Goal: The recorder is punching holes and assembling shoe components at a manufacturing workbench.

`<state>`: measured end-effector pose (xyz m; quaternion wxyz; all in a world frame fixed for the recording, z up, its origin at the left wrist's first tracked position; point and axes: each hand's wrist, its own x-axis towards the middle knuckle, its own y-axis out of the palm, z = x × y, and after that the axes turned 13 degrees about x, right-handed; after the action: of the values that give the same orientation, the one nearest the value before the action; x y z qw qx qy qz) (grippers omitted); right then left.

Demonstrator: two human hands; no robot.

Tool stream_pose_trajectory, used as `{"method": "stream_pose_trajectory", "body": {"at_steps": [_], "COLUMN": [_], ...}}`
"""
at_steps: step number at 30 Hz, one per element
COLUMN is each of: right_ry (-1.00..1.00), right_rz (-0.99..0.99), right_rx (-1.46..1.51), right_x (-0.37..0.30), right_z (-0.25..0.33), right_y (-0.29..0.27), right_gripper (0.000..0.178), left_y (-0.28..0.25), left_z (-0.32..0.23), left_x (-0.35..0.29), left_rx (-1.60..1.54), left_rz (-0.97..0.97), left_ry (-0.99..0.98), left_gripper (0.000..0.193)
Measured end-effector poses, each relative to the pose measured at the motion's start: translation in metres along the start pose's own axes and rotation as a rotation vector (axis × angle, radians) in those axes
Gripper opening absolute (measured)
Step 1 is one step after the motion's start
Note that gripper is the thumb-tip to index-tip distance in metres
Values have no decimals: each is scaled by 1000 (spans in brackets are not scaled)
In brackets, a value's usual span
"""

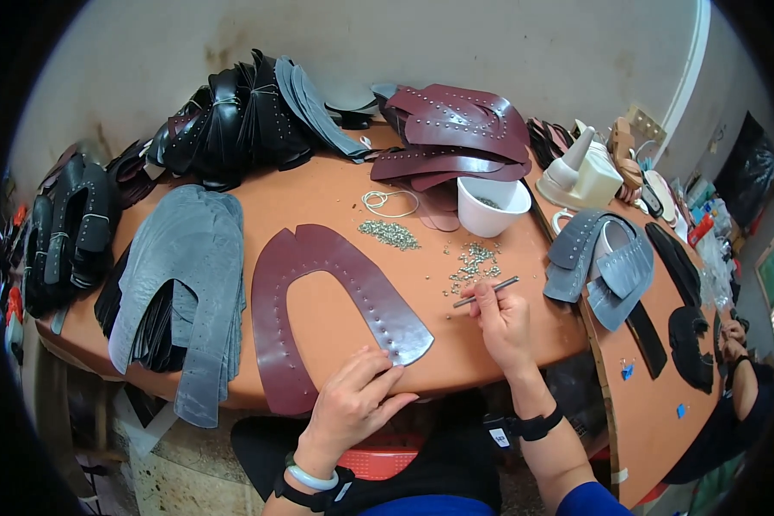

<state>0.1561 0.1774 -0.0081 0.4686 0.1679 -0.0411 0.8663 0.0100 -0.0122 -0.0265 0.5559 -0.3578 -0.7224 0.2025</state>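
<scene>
A dark red U-shaped leather piece (318, 292) with rows of small studs lies flat on the orange table (482, 344) in front of me. My left hand (357, 400) rests on its right end near the table's front edge, fingers bent over the leather. My right hand (503, 318) holds a thin grey metal rod (487, 291) pinched between its fingers, pointing up and right. The rod's tip is beside a scatter of small metal rivets (475, 258). A second little heap of rivets (390, 233) lies further left.
A white bowl (490, 206) stands behind the rivets, next to white rubber bands (389, 202). Stacks of grey leather pieces (185, 284), black ones (232, 120) and dark red ones (456, 133) ring the table. Another person's arm (740, 378) is at the right edge.
</scene>
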Motion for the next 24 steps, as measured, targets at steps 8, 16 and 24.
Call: {"method": "stream_pose_trajectory", "body": {"at_steps": [8,16,24], "right_ry": [-108,-167,157], "right_rz": [36,71,67], "right_rx": [-277,-388,-30], "right_x": [-3,-2,-26], "right_z": [1,3,12], "right_y": [10,14,42], "right_gripper": [22,20,22], "left_y": [0,0,0], "left_z": [0,0,-2], "left_x": [1,0,-1], "left_rx": [-28,-25,-3], "left_rz": [22,22,19], "left_ry": [20,26,-13], "left_gripper": [32,33,36]}}
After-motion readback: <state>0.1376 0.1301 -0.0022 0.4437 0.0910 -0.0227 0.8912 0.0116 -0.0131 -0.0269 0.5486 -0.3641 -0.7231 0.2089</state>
